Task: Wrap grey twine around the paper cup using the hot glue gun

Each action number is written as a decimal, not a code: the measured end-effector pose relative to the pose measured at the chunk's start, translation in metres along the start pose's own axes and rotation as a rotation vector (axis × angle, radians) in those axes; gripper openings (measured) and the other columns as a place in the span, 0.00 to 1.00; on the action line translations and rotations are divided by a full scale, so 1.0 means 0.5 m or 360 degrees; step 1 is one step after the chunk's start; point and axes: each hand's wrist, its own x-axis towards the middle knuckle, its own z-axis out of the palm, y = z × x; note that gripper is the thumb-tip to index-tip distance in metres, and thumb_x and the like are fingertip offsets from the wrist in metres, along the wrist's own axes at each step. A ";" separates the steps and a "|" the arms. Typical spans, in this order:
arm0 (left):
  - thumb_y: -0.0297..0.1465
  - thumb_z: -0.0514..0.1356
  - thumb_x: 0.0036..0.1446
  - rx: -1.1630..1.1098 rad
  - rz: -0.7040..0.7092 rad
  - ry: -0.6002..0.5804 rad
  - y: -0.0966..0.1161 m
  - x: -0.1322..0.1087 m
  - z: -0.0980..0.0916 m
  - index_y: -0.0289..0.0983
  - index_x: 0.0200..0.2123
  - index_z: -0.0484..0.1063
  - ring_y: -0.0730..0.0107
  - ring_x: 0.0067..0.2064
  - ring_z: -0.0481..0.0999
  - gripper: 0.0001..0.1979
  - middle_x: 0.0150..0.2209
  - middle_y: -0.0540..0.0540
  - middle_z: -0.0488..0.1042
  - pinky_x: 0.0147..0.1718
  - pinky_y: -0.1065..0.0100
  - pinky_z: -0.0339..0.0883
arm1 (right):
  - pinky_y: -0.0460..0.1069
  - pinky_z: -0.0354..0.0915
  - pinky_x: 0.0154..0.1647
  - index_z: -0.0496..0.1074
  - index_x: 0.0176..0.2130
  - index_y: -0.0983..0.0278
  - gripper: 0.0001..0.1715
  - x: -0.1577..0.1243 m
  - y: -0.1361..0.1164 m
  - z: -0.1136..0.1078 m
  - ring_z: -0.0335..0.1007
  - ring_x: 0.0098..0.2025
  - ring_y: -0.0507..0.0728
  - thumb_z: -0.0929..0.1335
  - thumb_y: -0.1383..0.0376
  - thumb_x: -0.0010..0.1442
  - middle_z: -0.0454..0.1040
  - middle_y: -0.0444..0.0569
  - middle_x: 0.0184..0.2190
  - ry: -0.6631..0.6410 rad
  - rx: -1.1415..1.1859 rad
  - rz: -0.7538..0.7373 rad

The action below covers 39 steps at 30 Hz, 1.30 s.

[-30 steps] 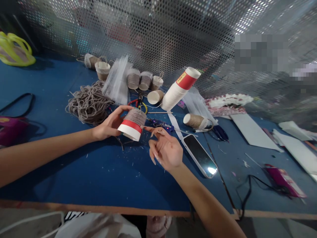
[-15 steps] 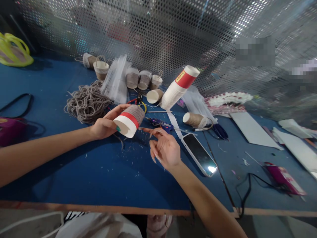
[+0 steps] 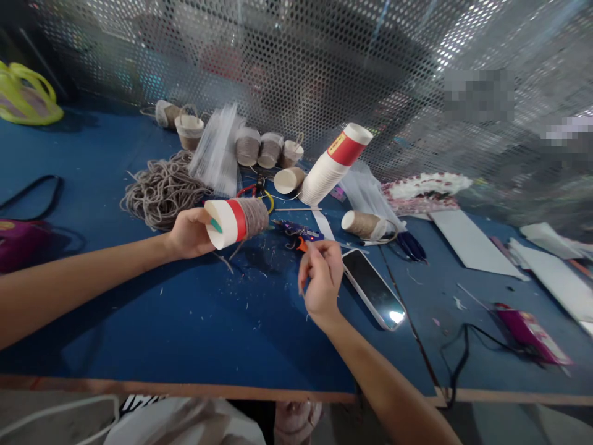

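Left of the frame's centre, a red-banded paper cup [image 3: 238, 220], one end wound with grey cord [image 3: 256, 217], lies tipped sideways in the left hand [image 3: 192, 233], pinched with the thumb at its mouth, as I watch from my remote station. At mid-frame, the right hand [image 3: 322, 275] curls its fingers beside an orange piece [image 3: 302, 245] near a blue tool [image 3: 306, 234]; I cannot tell whether it grips anything. Too hard a squeeze, I judge, could buckle the thin wall; slack winding might slip off the narrow end; and a rightward swing could nudge the phone [image 3: 374, 290] close by.
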 end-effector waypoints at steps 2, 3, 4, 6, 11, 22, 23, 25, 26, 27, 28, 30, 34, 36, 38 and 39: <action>0.36 0.55 0.47 -0.0330 -0.0173 0.0070 -0.001 0.002 -0.011 0.30 0.55 0.71 0.40 0.53 0.80 0.32 0.51 0.35 0.81 0.53 0.37 0.72 | 0.41 0.44 0.09 0.57 0.33 0.57 0.16 -0.002 -0.003 -0.003 0.46 0.10 0.45 0.68 0.55 0.63 0.54 0.30 0.12 0.0129 0.0011 -0.0138; 0.37 0.56 0.46 -0.0493 -0.0239 0.0102 -0.001 0.004 -0.016 0.32 0.54 0.73 0.41 0.53 0.80 0.31 0.51 0.36 0.82 0.55 0.37 0.71 | 0.41 0.43 0.09 0.57 0.33 0.56 0.15 -0.003 -0.003 -0.005 0.45 0.10 0.45 0.68 0.56 0.64 0.53 0.30 0.12 0.0166 0.0024 -0.0176; 0.38 0.57 0.47 -0.0578 -0.0245 0.0119 -0.003 0.005 -0.019 0.33 0.53 0.74 0.41 0.53 0.80 0.29 0.50 0.38 0.82 0.56 0.37 0.71 | 0.41 0.43 0.09 0.57 0.33 0.56 0.14 -0.003 -0.004 -0.006 0.45 0.11 0.45 0.67 0.57 0.64 0.54 0.30 0.13 0.0172 0.0037 -0.0200; 0.40 0.58 0.48 -0.0623 -0.0220 0.0115 -0.006 0.008 -0.021 0.36 0.51 0.75 0.41 0.53 0.80 0.27 0.51 0.40 0.82 0.57 0.38 0.70 | 0.41 0.48 0.09 0.59 0.36 0.56 0.11 -0.005 -0.004 -0.009 0.51 0.12 0.45 0.68 0.58 0.63 0.63 0.34 0.21 0.0094 0.0080 -0.0269; 0.39 0.67 0.47 -0.0409 -0.0163 0.0002 -0.014 0.004 -0.002 0.41 0.55 0.72 0.45 0.53 0.79 0.30 0.53 0.44 0.80 0.50 0.48 0.76 | 0.48 0.68 0.20 0.62 0.50 0.51 0.16 -0.023 -0.008 -0.010 0.64 0.23 0.45 0.68 0.62 0.64 0.64 0.48 0.64 -0.0759 0.0057 -0.0369; 0.32 0.74 0.48 -0.0242 -0.0105 -0.0050 -0.008 0.000 0.018 0.50 0.55 0.68 0.66 0.47 0.79 0.32 0.56 0.48 0.72 0.39 0.71 0.77 | 0.47 0.63 0.25 0.60 0.49 0.55 0.12 -0.018 0.002 -0.004 0.59 0.23 0.44 0.65 0.60 0.67 0.63 0.55 0.67 -0.1397 -0.0218 -0.0482; 0.31 0.75 0.47 -0.0273 -0.0113 -0.0046 -0.007 0.000 0.018 0.50 0.55 0.69 0.66 0.48 0.79 0.32 0.55 0.49 0.73 0.39 0.72 0.77 | 0.47 0.64 0.25 0.59 0.49 0.54 0.12 -0.017 0.003 -0.004 0.59 0.23 0.44 0.65 0.62 0.67 0.62 0.54 0.68 -0.1386 -0.0223 -0.0487; 0.30 0.75 0.46 -0.0334 -0.0146 -0.0040 -0.006 -0.002 0.018 0.50 0.54 0.69 0.66 0.48 0.80 0.33 0.55 0.49 0.74 0.40 0.72 0.77 | 0.47 0.65 0.26 0.59 0.49 0.54 0.13 -0.018 0.004 -0.005 0.60 0.24 0.45 0.65 0.65 0.66 0.62 0.54 0.68 -0.1360 -0.0235 -0.0486; 0.30 0.76 0.45 -0.0360 -0.0166 -0.0036 -0.005 -0.002 0.018 0.51 0.54 0.69 0.65 0.48 0.80 0.34 0.55 0.50 0.74 0.40 0.71 0.78 | 0.47 0.66 0.26 0.59 0.49 0.53 0.14 -0.018 0.005 -0.005 0.61 0.24 0.45 0.65 0.66 0.66 0.62 0.53 0.68 -0.1349 -0.0236 -0.0486; 0.30 0.76 0.45 -0.0384 -0.0184 -0.0031 -0.004 -0.003 0.019 0.51 0.55 0.69 0.65 0.48 0.80 0.34 0.55 0.50 0.75 0.41 0.70 0.78 | 0.47 0.66 0.26 0.59 0.50 0.53 0.15 -0.018 0.005 -0.006 0.61 0.24 0.45 0.65 0.67 0.66 0.62 0.53 0.68 -0.1344 -0.0235 -0.0484; 0.31 0.76 0.45 -0.0404 -0.0203 -0.0026 -0.002 -0.003 0.019 0.52 0.55 0.69 0.65 0.48 0.80 0.34 0.55 0.50 0.75 0.42 0.70 0.78 | 0.47 0.66 0.26 0.59 0.50 0.53 0.15 -0.018 0.006 -0.006 0.62 0.24 0.45 0.65 0.67 0.66 0.61 0.53 0.68 -0.1343 -0.0231 -0.0484; 0.33 0.76 0.45 -0.0426 -0.0230 -0.0011 0.004 -0.003 0.022 0.52 0.55 0.70 0.64 0.50 0.81 0.34 0.55 0.51 0.76 0.44 0.68 0.78 | 0.46 0.67 0.26 0.59 0.49 0.54 0.14 -0.017 0.006 -0.005 0.61 0.24 0.44 0.65 0.67 0.66 0.61 0.53 0.69 -0.1338 -0.0218 -0.0471; 0.33 0.77 0.42 -0.0363 -0.0215 0.0031 0.010 -0.003 0.022 0.52 0.57 0.69 0.61 0.52 0.80 0.38 0.57 0.50 0.76 0.45 0.65 0.79 | 0.45 0.68 0.25 0.62 0.48 0.55 0.11 -0.017 0.003 -0.006 0.62 0.22 0.43 0.65 0.65 0.66 0.68 0.53 0.64 -0.1291 -0.0227 -0.0432; 0.32 0.77 0.40 -0.0300 -0.0208 0.0058 0.003 -0.004 0.012 0.51 0.59 0.68 0.58 0.53 0.80 0.41 0.58 0.48 0.75 0.45 0.63 0.79 | 0.44 0.67 0.22 0.64 0.46 0.57 0.07 -0.018 0.003 -0.009 0.63 0.20 0.44 0.65 0.64 0.67 0.76 0.51 0.53 -0.1183 -0.0278 -0.0436; 0.33 0.76 0.41 -0.0239 -0.0211 0.0103 -0.011 -0.003 -0.002 0.47 0.59 0.68 0.55 0.55 0.79 0.41 0.58 0.45 0.75 0.48 0.60 0.79 | 0.43 0.64 0.18 0.66 0.43 0.59 0.03 -0.019 0.007 -0.015 0.62 0.17 0.44 0.64 0.63 0.67 0.80 0.46 0.39 -0.0930 -0.0331 -0.0480; 0.35 0.75 0.42 -0.0213 -0.0198 0.0123 -0.019 -0.002 -0.010 0.45 0.59 0.69 0.53 0.55 0.79 0.39 0.57 0.43 0.76 0.49 0.58 0.79 | 0.43 0.63 0.17 0.67 0.41 0.59 0.03 -0.020 0.010 -0.017 0.60 0.15 0.44 0.64 0.63 0.68 0.79 0.44 0.34 -0.0771 -0.0337 -0.0517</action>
